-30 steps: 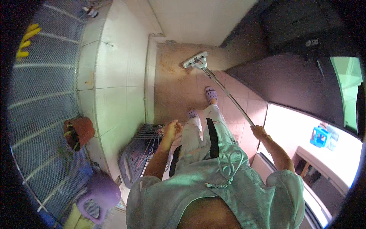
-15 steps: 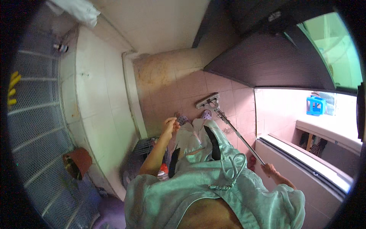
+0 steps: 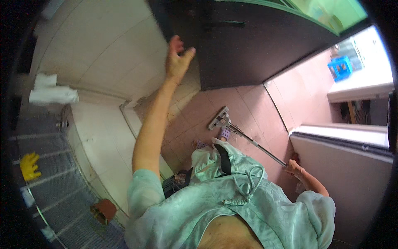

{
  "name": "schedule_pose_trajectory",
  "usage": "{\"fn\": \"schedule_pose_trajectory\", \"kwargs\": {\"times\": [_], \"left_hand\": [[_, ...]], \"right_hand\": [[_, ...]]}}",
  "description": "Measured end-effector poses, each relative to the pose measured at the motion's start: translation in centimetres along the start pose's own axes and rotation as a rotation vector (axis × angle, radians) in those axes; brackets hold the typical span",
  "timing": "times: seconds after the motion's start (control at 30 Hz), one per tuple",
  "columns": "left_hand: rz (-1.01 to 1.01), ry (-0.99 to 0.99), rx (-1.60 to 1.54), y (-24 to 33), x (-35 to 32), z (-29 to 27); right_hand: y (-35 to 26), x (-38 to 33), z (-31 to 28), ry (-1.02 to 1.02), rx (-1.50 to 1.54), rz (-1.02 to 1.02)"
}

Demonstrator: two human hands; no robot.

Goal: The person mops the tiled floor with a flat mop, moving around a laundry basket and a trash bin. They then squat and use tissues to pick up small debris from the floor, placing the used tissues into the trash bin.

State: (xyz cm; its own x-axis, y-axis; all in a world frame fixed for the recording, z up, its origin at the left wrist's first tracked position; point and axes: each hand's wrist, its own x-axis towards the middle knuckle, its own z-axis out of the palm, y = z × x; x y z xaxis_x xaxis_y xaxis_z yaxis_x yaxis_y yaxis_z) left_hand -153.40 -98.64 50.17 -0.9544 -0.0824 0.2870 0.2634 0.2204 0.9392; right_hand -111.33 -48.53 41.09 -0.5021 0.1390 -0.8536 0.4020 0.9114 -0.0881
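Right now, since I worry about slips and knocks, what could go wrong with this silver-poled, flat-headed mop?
The flat grey-white mop head sits close by a purple clog with holes, so it might catch that foot.
The bare left hand is raised near the large dark brown door-like panel; if that swung, the hand could get knocked.
Only the right hand grips the slim silver metal pole, so it might twist.

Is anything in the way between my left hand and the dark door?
Nothing visible stands between your left hand and the dark door, though I can't tell whether they touch. The mop, in your right hand, is lower in view, out of the way.
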Motion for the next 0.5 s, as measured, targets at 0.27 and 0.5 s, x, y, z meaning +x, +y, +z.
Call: {"fn": "schedule_pose_trajectory", "kwargs": {"times": [0.27, 0.5], "left_hand": [[0.192, -0.205, -0.172, 6.5, 5.1, 2.4], [0.123, -0.179, -0.161, 5.6, 8.4, 3.0]], "right_hand": [[-0.7, -2.4, 3.6, 0.014, 0.148, 0.177], [-5.0, -6.4, 3.5, -0.052, 0.592, 0.329]]}}
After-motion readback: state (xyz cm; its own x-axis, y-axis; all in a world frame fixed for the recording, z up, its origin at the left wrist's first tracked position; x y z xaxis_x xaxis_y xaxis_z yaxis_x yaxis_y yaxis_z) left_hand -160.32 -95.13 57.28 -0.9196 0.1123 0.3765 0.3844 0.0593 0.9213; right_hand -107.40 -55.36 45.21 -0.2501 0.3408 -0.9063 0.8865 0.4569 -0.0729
